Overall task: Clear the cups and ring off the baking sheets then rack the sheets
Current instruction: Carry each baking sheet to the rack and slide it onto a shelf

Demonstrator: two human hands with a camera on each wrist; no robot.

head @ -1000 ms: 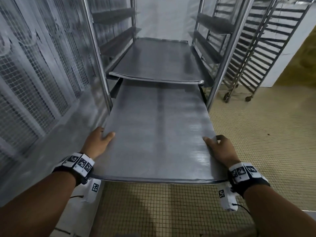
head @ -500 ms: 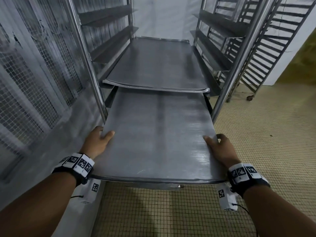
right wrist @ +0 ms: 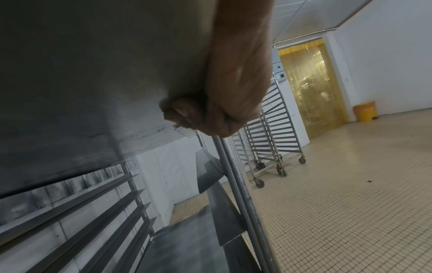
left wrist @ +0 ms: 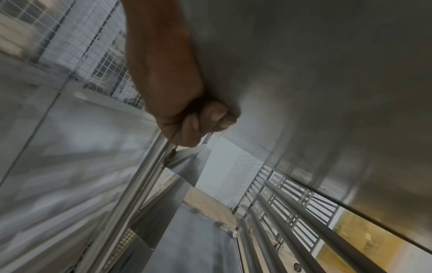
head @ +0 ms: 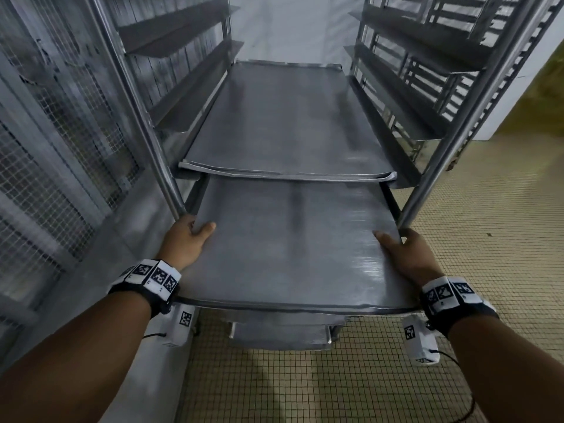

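Observation:
A bare grey baking sheet (head: pixel 290 248) lies level, about half inside the steel rack (head: pixel 433 178). My left hand (head: pixel 190 238) grips its left edge, thumb on top and fingers curled beneath (left wrist: pixel 205 120), right beside the rack's left post. My right hand (head: pixel 403 251) grips the right edge the same way, its fingers (right wrist: pixel 187 114) under the sheet next to the right post. Another baking sheet (head: pixel 283 123) sits fully racked one level above. A third sheet (head: pixel 283 331) shows on a lower level beneath the held one. No cups or ring are in view.
Angled runners (head: pixel 183 22) line both sides of the rack above. A wire mesh partition (head: pixel 52 141) stands close on the left. More wheeled racks (right wrist: pixel 268 144) stand at the right on the tiled floor (head: pixel 488 224). A yellow strip curtain (right wrist: pixel 311 83) and yellow bin (right wrist: pixel 365 110) lie beyond.
The held sheet has slid further into the rack under the upper sheet. Both hands moved forward with it and now sit at the rack's front posts.

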